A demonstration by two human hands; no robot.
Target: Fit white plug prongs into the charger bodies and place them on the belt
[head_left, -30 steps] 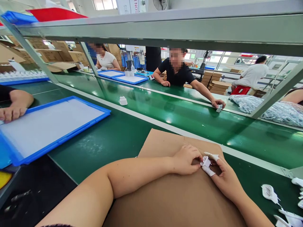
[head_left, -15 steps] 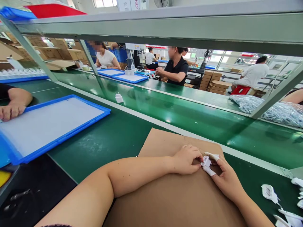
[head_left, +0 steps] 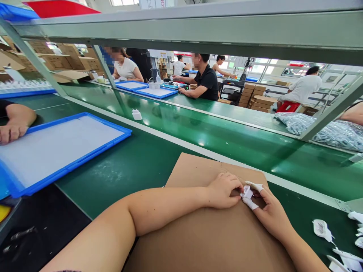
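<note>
A small white plug housing (head_left: 247, 192) with a raised rim is held just above a brown cardboard sheet (head_left: 215, 234). My right hand (head_left: 269, 211) pinches it between thumb and forefinger, both wrapped in white finger covers. From the other side my left hand (head_left: 225, 190) reaches in with bent fingers, its fingertips closed at the near edge of the housing. Whatever small part may lie between those fingertips is hidden. More white plug housings, one of them apart from the rest (head_left: 321, 229), lie on the green table to the right of my right hand.
Beyond the cardboard runs a green belt (head_left: 181, 130) carrying a white plug adapter (head_left: 136, 114). A blue-rimmed tray (head_left: 129, 133) lies at left, a co-worker's hand (head_left: 13, 132) on its edge. A shelf beam (head_left: 181, 36) crosses above. A plastic bag of parts (head_left: 326, 130) rests far right.
The white adapter on the belt has shifted a little to the left. Across the belt, the co-worker in black has spread their arms apart. My hands and the plug housing have hardly moved.
</note>
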